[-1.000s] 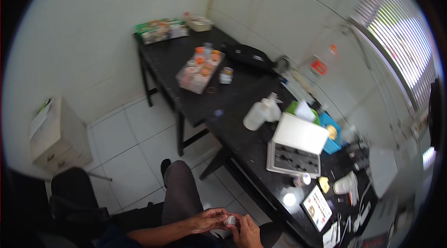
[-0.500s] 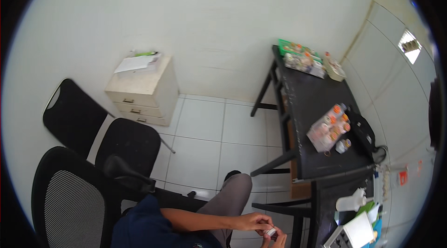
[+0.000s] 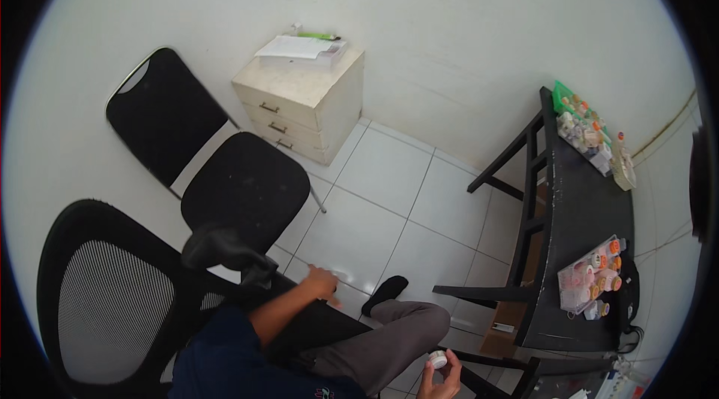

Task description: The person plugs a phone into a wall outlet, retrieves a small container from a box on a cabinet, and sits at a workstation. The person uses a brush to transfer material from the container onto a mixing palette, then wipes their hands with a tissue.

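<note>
A small white round jar sits between the fingertips and thumb of my right hand, which is raised at the lower edge beside my right knee. My left hand is stretched out away from it, over the dark edge of the seat and the floor tiles. Its fingers look apart and slightly blurred, with nothing visible in them. Close to my left forearm is the armrest of the mesh office chair.
A black chair and a white drawer cabinet with papers stand to the left. Along the right, a black table carries a clear box of small bottles, a green tray, packed containers and a black bag.
My hands were together at the jar; now my left hand has let go and swung away to the left. My right hand keeps the jar. The view has turned left.
</note>
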A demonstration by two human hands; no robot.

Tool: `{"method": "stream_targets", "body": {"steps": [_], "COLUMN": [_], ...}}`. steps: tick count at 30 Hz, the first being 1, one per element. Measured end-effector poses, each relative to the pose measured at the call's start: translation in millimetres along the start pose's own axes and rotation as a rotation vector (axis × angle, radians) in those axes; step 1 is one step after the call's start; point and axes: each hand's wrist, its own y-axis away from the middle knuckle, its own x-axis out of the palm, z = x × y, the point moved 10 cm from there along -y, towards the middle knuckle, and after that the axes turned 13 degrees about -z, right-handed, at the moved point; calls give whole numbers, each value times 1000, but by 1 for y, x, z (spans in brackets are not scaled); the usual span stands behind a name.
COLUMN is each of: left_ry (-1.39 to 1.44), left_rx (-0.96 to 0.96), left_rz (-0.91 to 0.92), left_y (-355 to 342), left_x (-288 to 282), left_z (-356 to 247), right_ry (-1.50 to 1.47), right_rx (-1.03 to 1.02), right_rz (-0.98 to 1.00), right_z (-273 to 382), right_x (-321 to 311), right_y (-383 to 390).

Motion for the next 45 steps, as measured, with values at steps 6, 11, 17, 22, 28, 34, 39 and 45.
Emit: {"method": "stream_targets", "body": {"steps": [6,11,17,22,28,34,39,45], "left_ry": [67,81,147,222,254,743,1694,2112], "left_rx": [31,82,48,26,-129,-502,-697,-744], "left_rz": [314,137,309,314,329,-128,-834,-1002], "left_y": [43,66,128,173,196,54,-61,-166], "left_x": [76,86,134,181,198,65,-157,-351], "left_z": [21,15,29,15,-26,55,245,390], "right_ry": [-171,-210,-112,16,-153,17,110,-161], "right_rx": [-71,7,113,-34,46,-103,-181,-217], "right_rz": [106,184,239,409,602,843,911,819], "right_z": [-17,-25,-15,29,103,192,265,351], "right_x": [17,22,26,59,109,160,200,236], "right_y": [-36,-48,-54,-65,-88,-112,-141,-201]}}
